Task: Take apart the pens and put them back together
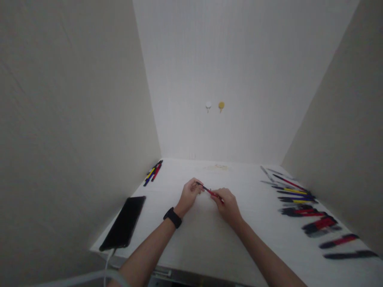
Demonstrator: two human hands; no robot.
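Note:
A slim red and black pen (pixel 208 191) is stretched between both hands above the middle of the white table. My left hand (pixel 189 192), with a black band on the wrist, pinches its dark end in closed fingertips. Around the red part, my right hand (pixel 228 203) has its thumb and fingers closed. The pen slants down from left to right. My fingers hide both its ends in part, so I cannot tell whether it is in one piece.
Several pens (pixel 154 172) lie bunched at the back left. A black phone or tablet (pixel 123 223) with a white cable (pixel 108 261) rests at the left edge. Along the right wall lie many more pens and markers (pixel 321 225). Two small hooks (pixel 221 105) are on the back wall.

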